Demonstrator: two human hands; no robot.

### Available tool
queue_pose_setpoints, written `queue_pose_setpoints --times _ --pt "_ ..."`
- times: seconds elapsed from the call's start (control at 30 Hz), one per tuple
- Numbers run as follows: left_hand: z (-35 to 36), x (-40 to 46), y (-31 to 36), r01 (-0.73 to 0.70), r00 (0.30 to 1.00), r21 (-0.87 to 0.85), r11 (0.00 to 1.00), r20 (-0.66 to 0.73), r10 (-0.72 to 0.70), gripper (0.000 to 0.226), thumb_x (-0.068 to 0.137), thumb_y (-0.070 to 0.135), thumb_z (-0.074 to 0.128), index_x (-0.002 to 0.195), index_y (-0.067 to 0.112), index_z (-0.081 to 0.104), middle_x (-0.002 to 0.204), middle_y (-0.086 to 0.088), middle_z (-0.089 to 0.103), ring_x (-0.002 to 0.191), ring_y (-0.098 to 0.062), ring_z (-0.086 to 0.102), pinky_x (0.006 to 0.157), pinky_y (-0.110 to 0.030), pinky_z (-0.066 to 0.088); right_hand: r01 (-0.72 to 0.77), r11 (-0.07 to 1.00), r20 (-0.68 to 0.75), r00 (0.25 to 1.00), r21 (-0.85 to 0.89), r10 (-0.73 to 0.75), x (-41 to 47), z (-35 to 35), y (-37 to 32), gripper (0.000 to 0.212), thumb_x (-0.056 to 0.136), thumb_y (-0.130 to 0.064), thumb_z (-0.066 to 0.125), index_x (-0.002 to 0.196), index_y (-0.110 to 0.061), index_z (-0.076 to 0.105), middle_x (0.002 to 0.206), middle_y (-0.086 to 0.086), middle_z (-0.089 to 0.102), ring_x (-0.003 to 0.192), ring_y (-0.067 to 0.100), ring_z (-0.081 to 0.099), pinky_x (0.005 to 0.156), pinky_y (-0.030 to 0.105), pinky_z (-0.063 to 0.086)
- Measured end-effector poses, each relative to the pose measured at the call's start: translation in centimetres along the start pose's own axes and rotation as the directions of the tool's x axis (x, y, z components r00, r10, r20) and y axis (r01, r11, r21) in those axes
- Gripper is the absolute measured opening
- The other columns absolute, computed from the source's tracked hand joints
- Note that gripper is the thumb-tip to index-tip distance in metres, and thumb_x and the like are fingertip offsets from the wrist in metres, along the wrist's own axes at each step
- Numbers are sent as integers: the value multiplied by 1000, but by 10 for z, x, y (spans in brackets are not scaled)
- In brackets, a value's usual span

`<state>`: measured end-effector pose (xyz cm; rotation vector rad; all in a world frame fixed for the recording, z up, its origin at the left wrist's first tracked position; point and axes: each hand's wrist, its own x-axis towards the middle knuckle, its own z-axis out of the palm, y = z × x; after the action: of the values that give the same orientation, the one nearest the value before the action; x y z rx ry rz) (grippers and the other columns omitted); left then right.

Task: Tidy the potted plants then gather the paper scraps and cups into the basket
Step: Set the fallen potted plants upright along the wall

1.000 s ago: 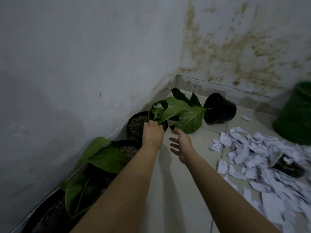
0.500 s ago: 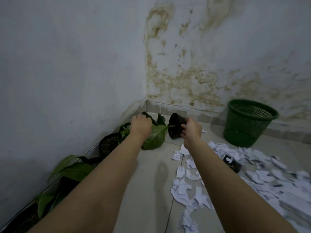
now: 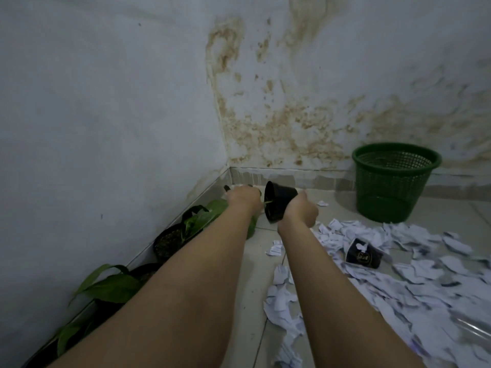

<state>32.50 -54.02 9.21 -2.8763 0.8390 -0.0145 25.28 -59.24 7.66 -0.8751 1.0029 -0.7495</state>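
Observation:
A tipped black plant pot (image 3: 277,201) lies near the room's corner, mouth facing left, a thin stem sticking out of it. My right hand (image 3: 301,212) grips its body from the right. My left hand (image 3: 244,199) reaches over the plant's leaves (image 3: 212,216) just left of the pot's mouth; its fingers are hidden behind its back. Two upright potted plants (image 3: 170,241) stand along the left wall. White paper scraps (image 3: 372,277) cover the floor on the right, with a dark paper cup (image 3: 362,254) lying among them. A green mesh basket (image 3: 393,181) stands against the back wall.
Stained walls meet in the corner just behind the tipped pot. A third leafy plant (image 3: 109,286) sits lower along the left wall. A tiled floor strip (image 3: 255,301) runs between the plants and the scraps.
Both hands left the upright pot and reached farther into the corner. My right hand took hold of the tipped black pot, and the view swung right, bringing the basket in.

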Motion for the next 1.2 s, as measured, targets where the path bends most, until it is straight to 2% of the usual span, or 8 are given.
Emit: queue_pose_setpoints --times 0.07,0.1,0.2,0.4,0.67,0.8,0.93,1.2 --pt "13 10 2 -8 1000 11 1000 19 8 39 98 36 38 119 7 54 124 -10 56 113 -26 54 94 -35 42 49 997 12 999 -52 -48 12 -5 4 32 95 -18 41 97 7 62 84 18 62 80 33 58 75 40 46" --pt "21 17 3 -10 999 22 1000 32 10 39 98 35 38 118 6 54 123 -11 56 113 -27 54 92 -34 43 88 992 37 996 -93 -85 20 -9 8 29 95 -19 41 97 0 63 74 15 56 75 28 53 70 35 41" --pt "48 46 5 -30 997 42 999 74 27 34 97 28 38 119 7 53 125 -14 55 113 -28 53 89 -34 44 206 944 137 975 -259 -175 52 -17 31 18 95 -20 42 98 -10 56 85 5 53 70 17 46 60 25 34" --pt "78 106 16 -100 994 22 995 39 99 38 96 29 41 126 6 45 131 -16 46 120 -29 45 97 -37 39 243 807 235 963 -539 -133 108 -41 87 33 96 -20 44 127 -11 47 122 14 57 87 18 45 76 25 35" --pt "84 166 19 -213 976 -10 977 38 213 41 95 25 44 131 6 40 138 -16 38 128 -30 36 103 -38 32 310 698 269 948 -646 -173 163 14 58 44 94 -15 44 137 -11 35 72 0 48 63 14 47 74 35 42" --pt "109 189 5 -241 966 7 971 100 239 45 95 25 46 135 7 37 141 -16 35 131 -30 33 106 -38 31 325 634 275 944 -702 -180 183 55 59 46 94 -18 45 139 -11 33 74 3 51 60 15 45 62 31 43" --pt "118 211 -15 -232 959 56 971 177 219 57 96 27 44 144 7 23 149 -17 22 138 -33 22 111 -43 26 312 592 278 949 -743 -150 202 91 79 46 95 -18 46 138 -9 32 98 15 52 78 23 49 83 45 49" --pt "145 235 -35 -286 952 189 939 163 257 58 97 21 39 146 0 14 151 -24 15 141 -41 12 113 -53 16 331 534 285 943 -778 -170 250 145 107 61 93 -18 51 145 -12 20 135 25 44 117 43 48 96 54 45"
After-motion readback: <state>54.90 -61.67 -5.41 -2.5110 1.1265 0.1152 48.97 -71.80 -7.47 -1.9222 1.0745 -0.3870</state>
